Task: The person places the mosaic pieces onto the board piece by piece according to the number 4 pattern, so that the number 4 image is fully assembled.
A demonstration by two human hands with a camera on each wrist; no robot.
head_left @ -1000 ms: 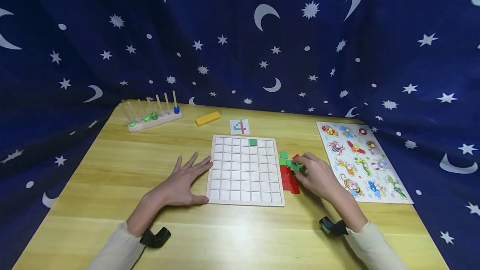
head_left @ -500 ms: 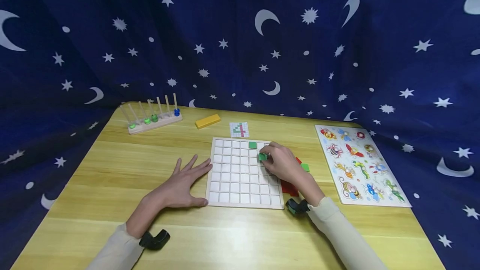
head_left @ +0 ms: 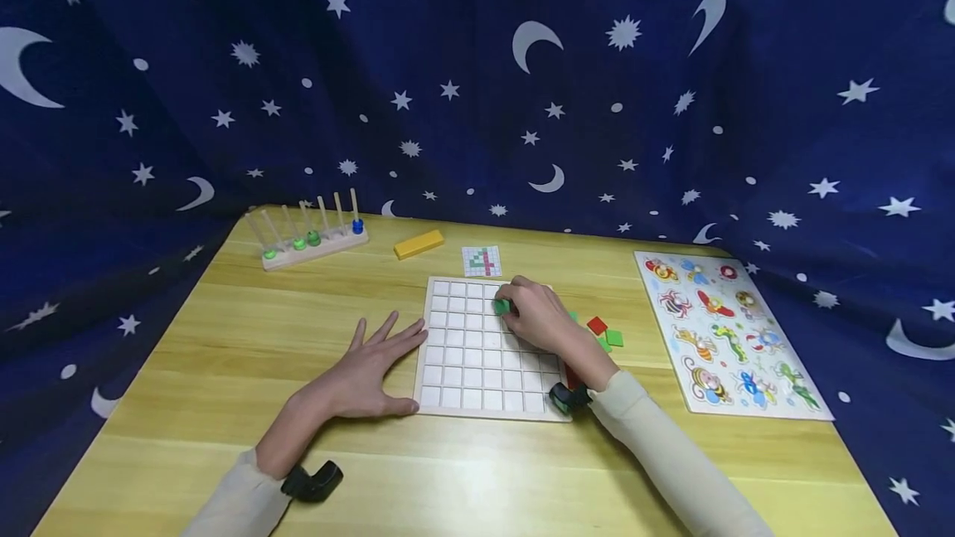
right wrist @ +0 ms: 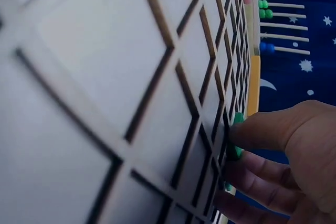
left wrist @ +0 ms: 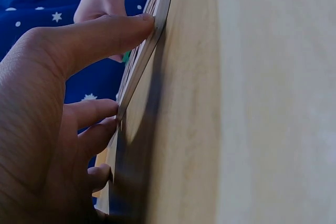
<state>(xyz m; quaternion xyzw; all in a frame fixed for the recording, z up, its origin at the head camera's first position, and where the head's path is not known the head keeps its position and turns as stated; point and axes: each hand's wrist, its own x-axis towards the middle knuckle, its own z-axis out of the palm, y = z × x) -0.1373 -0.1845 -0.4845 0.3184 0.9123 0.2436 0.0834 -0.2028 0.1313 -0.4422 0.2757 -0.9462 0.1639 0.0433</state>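
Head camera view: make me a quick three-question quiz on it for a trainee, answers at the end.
1. Which of the hands holds a green tile?
2. True or false: the left hand touches the edge of the grid board.
3. What colour is the block between the peg rack and the pattern card: (a) blue, (b) yellow or (c) red?

Key: 1. The right hand. 2. True. 3. (b).

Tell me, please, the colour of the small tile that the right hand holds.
The tile is green, seen best in the head view.
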